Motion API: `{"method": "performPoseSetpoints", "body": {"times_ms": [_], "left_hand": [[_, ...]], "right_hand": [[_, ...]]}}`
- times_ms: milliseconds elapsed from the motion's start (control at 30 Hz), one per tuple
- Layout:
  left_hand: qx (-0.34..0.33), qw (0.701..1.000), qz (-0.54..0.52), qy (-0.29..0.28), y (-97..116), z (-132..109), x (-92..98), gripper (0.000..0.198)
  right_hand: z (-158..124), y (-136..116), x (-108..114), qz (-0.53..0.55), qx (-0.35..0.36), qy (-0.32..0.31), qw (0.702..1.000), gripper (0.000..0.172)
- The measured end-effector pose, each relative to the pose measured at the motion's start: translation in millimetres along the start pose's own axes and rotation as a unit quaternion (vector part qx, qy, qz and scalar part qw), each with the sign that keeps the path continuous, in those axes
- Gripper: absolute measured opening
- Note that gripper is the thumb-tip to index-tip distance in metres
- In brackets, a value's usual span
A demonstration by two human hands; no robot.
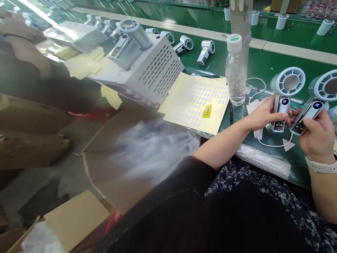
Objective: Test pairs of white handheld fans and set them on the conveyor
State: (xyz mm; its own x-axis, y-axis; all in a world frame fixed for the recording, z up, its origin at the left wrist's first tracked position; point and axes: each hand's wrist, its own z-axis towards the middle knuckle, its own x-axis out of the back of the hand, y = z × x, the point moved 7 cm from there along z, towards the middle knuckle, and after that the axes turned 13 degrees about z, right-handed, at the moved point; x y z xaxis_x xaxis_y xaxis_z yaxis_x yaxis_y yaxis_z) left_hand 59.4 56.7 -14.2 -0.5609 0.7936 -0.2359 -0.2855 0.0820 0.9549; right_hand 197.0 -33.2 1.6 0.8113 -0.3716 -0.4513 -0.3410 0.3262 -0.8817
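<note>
Carton at lower left, flap raised. Slotted case farther right, a loose fan standing on top. Sticker sheet lies beside the case; capped bottle upright just past it. Left hand grasps first fan by the handle, thumb across front, lit "20" above. Right hand grips second fan, tilted, also lit "20". Both held close together over green bench.
</note>
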Motion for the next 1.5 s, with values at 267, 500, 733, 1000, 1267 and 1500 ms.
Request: {"method": "performPoseSetpoints", "body": {"times_ms": [267,500,733,1000,1267,1500], "left_hand": [[0.005,1.000,0.015,-0.013,3.4,-1.8,-2.2,0.073],[0.030,0.999,0.004,0.025,3.0,-2.0,-0.7,0.071],[0.032,0.999,-0.006,-0.017,0.7,-4.1,-4.2,0.077],[0.027,0.999,0.032,-0.002,-5.0,0.7,2.6,0.089],[0.032,0.998,0.056,0.027,-9.7,1.0,10.5,0.079],[-0.002,0.998,0.061,0.029,-13.1,6.2,13.1,0.074]], "right_hand": [[2.6,-1.8,-1.7,0.034,-0.021,0.017,0.999,0.023],[3.6,1.3,2.7,0.032,-0.052,0.032,0.998,0.023],[3.6,3.1,3.0,-0.007,-0.062,0.039,0.997,0.029],[-4.0,-7.6,-7.8,-0.019,-0.048,0.014,0.999,0.018],[5.3,6.7,6.0,0.024,-0.082,0.071,0.994,0.029],[0.9,7.1,0.1,-0.009,-0.103,0.056,0.993,0.022]]}}
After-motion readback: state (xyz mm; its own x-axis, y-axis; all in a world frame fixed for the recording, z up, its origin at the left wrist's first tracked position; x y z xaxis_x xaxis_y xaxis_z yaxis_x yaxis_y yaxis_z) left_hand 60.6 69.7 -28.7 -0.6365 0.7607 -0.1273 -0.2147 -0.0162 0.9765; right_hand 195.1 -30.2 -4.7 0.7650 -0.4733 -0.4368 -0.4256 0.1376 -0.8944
